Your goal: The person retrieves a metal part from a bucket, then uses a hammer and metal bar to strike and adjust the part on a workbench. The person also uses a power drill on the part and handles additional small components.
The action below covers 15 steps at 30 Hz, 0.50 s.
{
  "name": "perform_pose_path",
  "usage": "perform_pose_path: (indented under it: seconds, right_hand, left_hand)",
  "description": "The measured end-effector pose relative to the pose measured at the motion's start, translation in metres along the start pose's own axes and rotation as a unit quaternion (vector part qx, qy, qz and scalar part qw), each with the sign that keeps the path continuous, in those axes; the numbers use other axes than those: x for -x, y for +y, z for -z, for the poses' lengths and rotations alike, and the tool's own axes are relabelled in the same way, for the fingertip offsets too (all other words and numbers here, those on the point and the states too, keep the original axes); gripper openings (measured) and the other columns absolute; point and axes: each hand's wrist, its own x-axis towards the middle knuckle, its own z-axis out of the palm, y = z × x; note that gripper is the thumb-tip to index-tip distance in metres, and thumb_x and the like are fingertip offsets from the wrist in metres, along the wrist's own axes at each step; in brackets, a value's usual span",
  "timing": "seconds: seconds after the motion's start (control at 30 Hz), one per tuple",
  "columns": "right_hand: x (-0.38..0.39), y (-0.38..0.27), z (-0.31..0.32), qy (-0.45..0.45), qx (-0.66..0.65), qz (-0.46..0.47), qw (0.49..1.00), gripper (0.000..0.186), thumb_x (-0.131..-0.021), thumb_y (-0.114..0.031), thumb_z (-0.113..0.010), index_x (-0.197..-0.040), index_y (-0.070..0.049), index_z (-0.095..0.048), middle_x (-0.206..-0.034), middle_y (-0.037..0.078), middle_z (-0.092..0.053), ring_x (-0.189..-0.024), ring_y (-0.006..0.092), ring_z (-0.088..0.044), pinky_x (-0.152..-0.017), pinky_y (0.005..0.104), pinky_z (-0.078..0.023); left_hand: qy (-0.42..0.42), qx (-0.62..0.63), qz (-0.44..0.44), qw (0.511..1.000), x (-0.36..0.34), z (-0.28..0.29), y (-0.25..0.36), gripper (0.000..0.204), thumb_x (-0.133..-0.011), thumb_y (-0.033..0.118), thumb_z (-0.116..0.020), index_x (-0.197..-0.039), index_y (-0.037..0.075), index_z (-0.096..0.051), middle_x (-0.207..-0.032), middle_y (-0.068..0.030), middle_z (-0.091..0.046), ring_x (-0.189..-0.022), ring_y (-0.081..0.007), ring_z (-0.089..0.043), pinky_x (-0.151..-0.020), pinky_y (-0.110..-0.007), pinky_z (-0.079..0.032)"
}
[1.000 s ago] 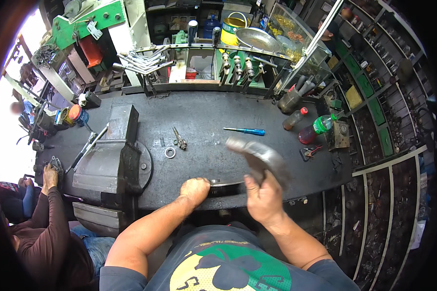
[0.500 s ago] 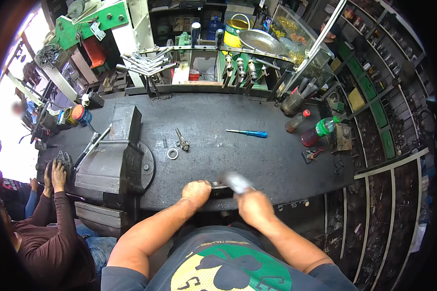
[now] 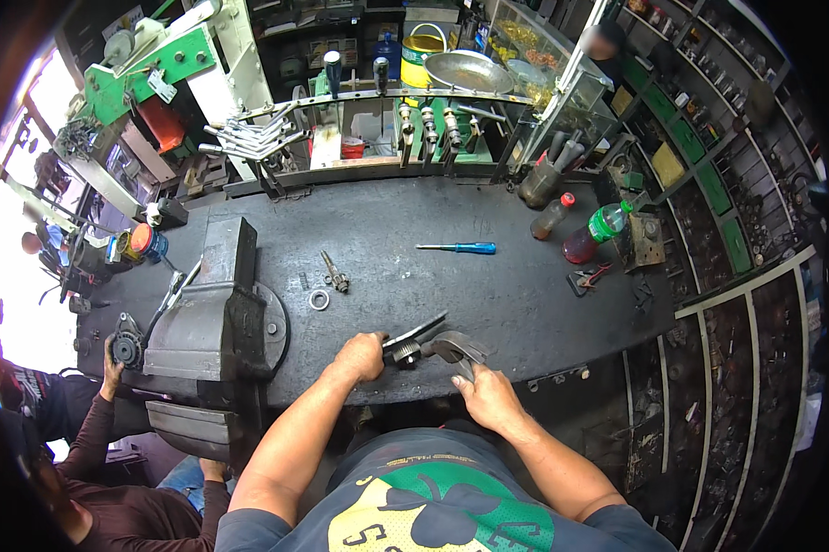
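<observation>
The metal part (image 3: 406, 353) has tipped up since the earlier frame, near the front edge of the bench (image 3: 378, 239). My left hand (image 3: 360, 357) grips it; my right hand (image 3: 490, 397) is wrapped round the hammer (image 3: 460, 347), its head right beside the part. Short, square taps seem best.

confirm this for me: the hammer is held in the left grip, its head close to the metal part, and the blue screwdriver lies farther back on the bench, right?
Not quite: the head view shows the hammer held in the right grip. Its head is close to the metal part, and the blue screwdriver lies farther back on the bench.
</observation>
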Motion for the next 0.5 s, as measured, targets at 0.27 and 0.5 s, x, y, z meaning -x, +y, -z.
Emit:
perform_pose_path:
  seconds: [0.27,0.5]
  right_hand:
    - [-0.001,-0.016,0.004,-0.006,-0.005,0.041,0.999,0.042,-0.111,-0.030,-0.069,-0.124,0.010,-0.067,-0.093,0.034,-0.076,-0.094,0.0568,-0.075,-0.083,0.0646,-0.059]
    - [-0.013,-0.028,-0.001,-0.037,0.071,0.050,0.996,0.040,-0.111,-0.028,-0.066,-0.131,0.007,-0.064,-0.095,0.033,-0.077,-0.095,0.0553,-0.077,-0.083,0.0663,-0.061]
  left_hand:
    - [0.045,-0.065,-0.081,0.994,0.026,-0.021,-0.013,0.053,-0.101,0.003,-0.059,-0.154,-0.001,-0.058,-0.128,-0.0326,-0.076,-0.123,-0.0458,-0.075,-0.106,-0.056,-0.060]
    - [-0.021,-0.125,-0.018,0.992,0.018,-0.008,0.006,0.028,-0.101,0.007,-0.063,-0.123,-0.001,-0.079,-0.112,-0.0276,-0.082,-0.110,-0.0452,-0.080,-0.097,-0.056,-0.065]
